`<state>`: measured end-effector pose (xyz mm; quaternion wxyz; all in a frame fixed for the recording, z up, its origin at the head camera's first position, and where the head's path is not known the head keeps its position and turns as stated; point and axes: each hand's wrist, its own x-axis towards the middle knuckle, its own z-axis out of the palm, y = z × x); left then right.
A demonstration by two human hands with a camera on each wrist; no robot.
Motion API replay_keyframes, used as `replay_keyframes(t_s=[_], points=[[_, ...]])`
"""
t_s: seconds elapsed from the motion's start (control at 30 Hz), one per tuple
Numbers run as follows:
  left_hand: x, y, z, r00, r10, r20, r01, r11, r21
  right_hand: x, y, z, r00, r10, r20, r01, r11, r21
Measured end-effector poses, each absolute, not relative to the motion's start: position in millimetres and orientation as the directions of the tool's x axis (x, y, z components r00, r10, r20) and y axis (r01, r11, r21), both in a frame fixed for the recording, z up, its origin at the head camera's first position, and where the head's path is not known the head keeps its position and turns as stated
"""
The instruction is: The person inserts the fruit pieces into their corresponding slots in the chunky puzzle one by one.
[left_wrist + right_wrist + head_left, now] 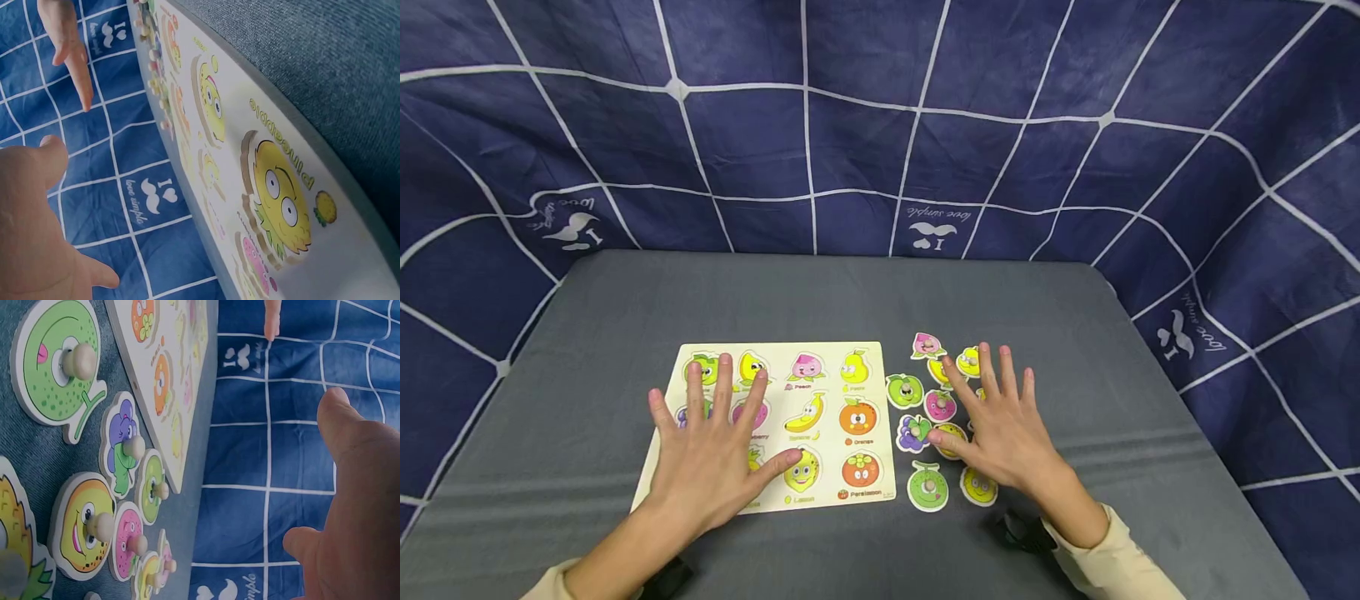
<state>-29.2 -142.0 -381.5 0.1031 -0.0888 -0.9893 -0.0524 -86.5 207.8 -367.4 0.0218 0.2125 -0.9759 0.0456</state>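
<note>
My left hand point(707, 458) hovers with spread fingers over the left part of a pale wooden puzzle board point(886, 467). The board has pictures of fruit in its recesses, such as a pineapple point(281, 200) and a lemon point(802, 472). Over the loose puzzle pieces right of the board, my right hand point(1003, 433) spreads its fingers and holds nothing. These pieces have round wooden knobs: a green melon piece point(56, 362), a grape piece point(913, 433), a green apple piece point(905, 391), a peach piece point(927, 346). My right hand hides some pieces in the head view.
A grey cloth point(1000, 300) covers the table. Dark blue fabric with white grid lines point(850, 150) hangs behind it and along its sides. Beneath each wrist a dark object point(1026, 532) shows partly.
</note>
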Motion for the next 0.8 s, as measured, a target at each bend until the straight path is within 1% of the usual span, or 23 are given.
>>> replay_keyframes(t_s=[0.17,0.3,0.5,0.6,0.67,0.8], points=[[-25.0,-147.2,-380.6,-0.970,0.149,0.190,0.164,0.984,0.068,-88.1,202.6,-371.2,-0.900,-0.432,0.061,-0.436,0.896,-0.091],[-25.2,-154.6,-372.6,-0.979,0.119,0.166,0.132,0.989,0.071,-90.0,200.4,-371.1,-0.897,-0.437,0.060,-0.442,0.891,-0.109],[-30.9,-168.5,-356.7,-0.983,0.059,0.171,0.086,0.985,0.152,-96.7,201.9,-363.8,-0.888,-0.449,0.102,-0.460,0.875,-0.152],[-32.3,-178.9,-352.2,-0.985,0.052,0.165,0.085,0.977,0.198,-99.8,202.4,-361.9,-0.876,-0.466,0.122,-0.482,0.856,-0.186],[-33.3,-189.3,-350.6,-0.988,0.071,0.140,0.102,0.970,0.221,-101.5,202.4,-362.2,-0.866,-0.480,0.138,-0.500,0.842,-0.205],[-36.7,-217.2,-350.5,-0.983,0.170,0.072,0.183,0.948,0.262,-104.3,202.9,-361.6,-0.837,-0.516,0.183,-0.547,0.804,-0.234]])
